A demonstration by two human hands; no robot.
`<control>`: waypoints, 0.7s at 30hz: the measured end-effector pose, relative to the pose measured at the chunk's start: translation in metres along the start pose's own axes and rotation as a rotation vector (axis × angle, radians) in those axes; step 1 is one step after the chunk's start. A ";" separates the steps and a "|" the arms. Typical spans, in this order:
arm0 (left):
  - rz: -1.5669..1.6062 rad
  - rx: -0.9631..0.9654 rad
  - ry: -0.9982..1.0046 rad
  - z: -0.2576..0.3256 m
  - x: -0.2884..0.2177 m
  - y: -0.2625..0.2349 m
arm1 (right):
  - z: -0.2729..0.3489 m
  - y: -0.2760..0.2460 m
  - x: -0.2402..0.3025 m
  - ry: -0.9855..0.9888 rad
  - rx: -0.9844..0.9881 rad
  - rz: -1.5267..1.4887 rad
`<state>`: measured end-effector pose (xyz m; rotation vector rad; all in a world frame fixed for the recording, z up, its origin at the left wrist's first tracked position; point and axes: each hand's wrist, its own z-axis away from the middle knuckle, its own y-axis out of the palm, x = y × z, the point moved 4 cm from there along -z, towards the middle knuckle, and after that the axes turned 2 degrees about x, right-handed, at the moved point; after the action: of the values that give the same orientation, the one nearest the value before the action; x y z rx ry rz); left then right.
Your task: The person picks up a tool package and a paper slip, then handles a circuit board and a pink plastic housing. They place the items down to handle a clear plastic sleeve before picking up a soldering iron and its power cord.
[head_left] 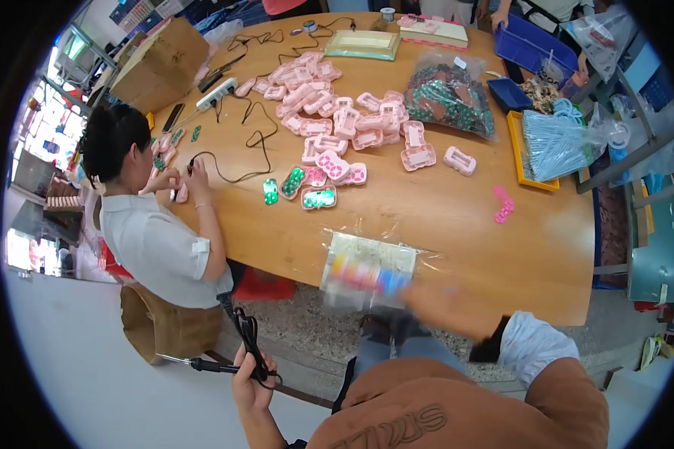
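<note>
Held upright in front of my body, my left hand (249, 388) is closed round a soldering iron (214, 366) and its bundled black cord (251, 340). The iron's metal tip points left. My right hand (438, 303) is smeared by motion at the table's near edge. Its fingers reach a blurred multicoloured strip (367, 277), and I cannot tell whether they grip it. Under the strip lies a pale flat rectangle (378, 251) in clear plastic film, partly over the table edge.
Pink plastic shells (344, 120) pile up mid-table (427, 202), with green circuit boards (319, 197) nearby. A co-worker (157, 224) sits at the left, hands on small parts. A bag of boards (449, 97), a yellow tray (550, 182) and a blue bin (535, 49) stand right. Black cables (258, 150) cross the tabletop.
</note>
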<state>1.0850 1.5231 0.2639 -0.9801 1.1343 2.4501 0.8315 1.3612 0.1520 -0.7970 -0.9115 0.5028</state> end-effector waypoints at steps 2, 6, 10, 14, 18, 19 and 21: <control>0.016 -0.047 -0.014 -0.008 -0.002 -0.010 | 0.006 -0.008 0.026 -0.056 0.124 -0.034; -0.027 -0.034 -0.042 -0.006 -0.014 -0.012 | 0.001 -0.047 -0.016 0.270 -0.398 -0.310; -0.051 0.004 -0.107 -0.019 -0.014 -0.014 | 0.032 -0.040 -0.018 0.326 -0.243 -0.226; -0.087 0.091 -0.206 -0.015 -0.010 -0.007 | 0.057 -0.042 -0.036 0.519 -0.538 -0.346; -0.183 0.231 -0.255 -0.016 0.003 0.006 | 0.050 0.018 -0.079 0.517 -0.786 -0.457; -0.164 0.280 -0.250 -0.016 0.001 0.000 | 0.042 0.004 -0.012 0.291 -0.611 -0.032; -0.178 0.363 -0.299 -0.020 0.008 -0.006 | 0.049 0.013 0.021 0.164 -0.518 -0.118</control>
<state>1.0914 1.5121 0.2459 -0.5585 1.2635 2.0645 0.8008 1.4027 0.1703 -1.2252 -0.9405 0.0896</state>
